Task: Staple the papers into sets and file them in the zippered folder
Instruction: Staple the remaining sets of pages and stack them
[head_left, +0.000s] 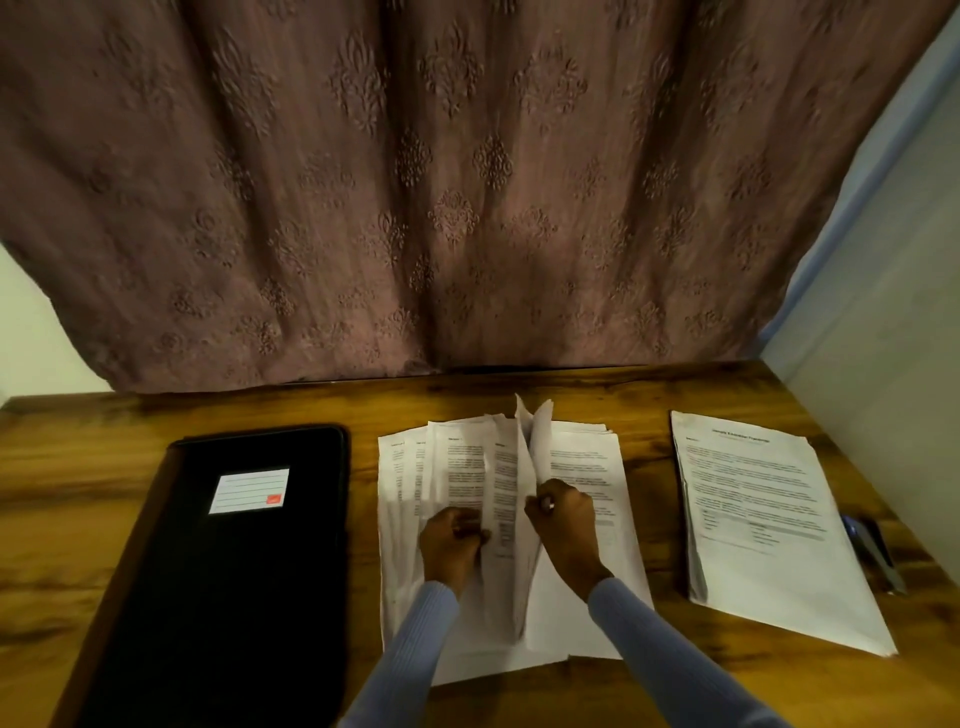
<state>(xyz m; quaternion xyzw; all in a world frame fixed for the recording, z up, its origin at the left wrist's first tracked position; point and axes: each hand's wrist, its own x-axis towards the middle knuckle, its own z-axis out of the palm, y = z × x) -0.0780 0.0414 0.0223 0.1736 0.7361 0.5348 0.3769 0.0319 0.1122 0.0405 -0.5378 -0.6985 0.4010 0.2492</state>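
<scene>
A loose pile of printed papers (582, 467) lies spread in the middle of the wooden table. My left hand (453, 545) pinches the lower part of several fanned sheets on the pile's left side. My right hand (563, 525) grips a few sheets that stand lifted and curled upward at the pile's centre. A second, neat stack of papers (763, 525) rests to the right. A black zippered folder (228, 571) with a white label lies closed on the left. A stapler (875, 551), dark and slim, sits partly hidden behind the right stack.
The wooden table (78, 493) ends at a brown patterned curtain (441, 208) along the back. A pale wall (883, 364) borders the table on the right, close to the stapler.
</scene>
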